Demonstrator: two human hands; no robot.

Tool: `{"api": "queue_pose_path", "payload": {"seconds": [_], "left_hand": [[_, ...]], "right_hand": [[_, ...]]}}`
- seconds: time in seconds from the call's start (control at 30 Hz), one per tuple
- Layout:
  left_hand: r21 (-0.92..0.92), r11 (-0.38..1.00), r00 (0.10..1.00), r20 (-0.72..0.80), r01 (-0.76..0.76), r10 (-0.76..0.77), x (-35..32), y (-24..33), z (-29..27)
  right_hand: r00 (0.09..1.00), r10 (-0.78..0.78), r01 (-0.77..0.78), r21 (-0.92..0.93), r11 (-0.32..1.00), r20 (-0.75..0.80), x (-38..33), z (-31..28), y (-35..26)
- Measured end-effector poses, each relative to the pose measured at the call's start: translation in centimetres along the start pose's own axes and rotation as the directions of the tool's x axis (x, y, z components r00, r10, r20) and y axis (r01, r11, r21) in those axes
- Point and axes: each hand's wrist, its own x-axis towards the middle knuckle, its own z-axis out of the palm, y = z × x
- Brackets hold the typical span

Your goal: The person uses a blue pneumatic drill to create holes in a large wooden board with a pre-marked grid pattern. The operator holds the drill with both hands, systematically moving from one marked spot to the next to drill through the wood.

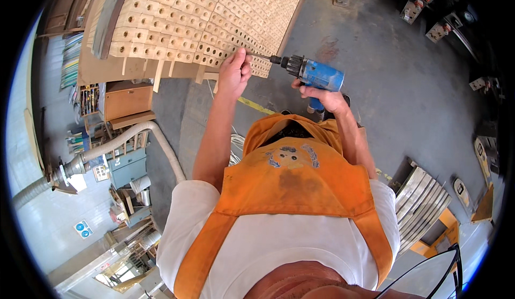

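Two hands up at the panel edge. Right hand [322, 96] clamped on blue drill [316, 74], bit pointing left at the near edge of the wooden panel [182, 15] full of round holes. Left hand [234, 71] curled at the bit tip, touching the panel; whether it grips anything, cannot tell. Open grey floor [386, 84] right of the drill.

blue drill [316, 74], horizontal, bit at holed wooden panel [188, 15]
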Motion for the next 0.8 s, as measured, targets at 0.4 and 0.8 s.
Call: {"api": "queue_pose_path", "payload": {"seconds": [0.4,0.8], "left_hand": [[-0.370,0.929,1.000,-0.007,-0.026,0.026,1.1,-1.2,-1.1],[-0.171,0.985,0.989,-0.141,0.026,-0.050,0.5,-1.6,-1.2]], "right_hand": [[0.999,-0.051,0.050,0.115,0.992,0.005,2.4,3.3,2.8],[0.999,-0.035,0.039,0.176,0.984,-0.026,2.5,3.6,2.2]]}}
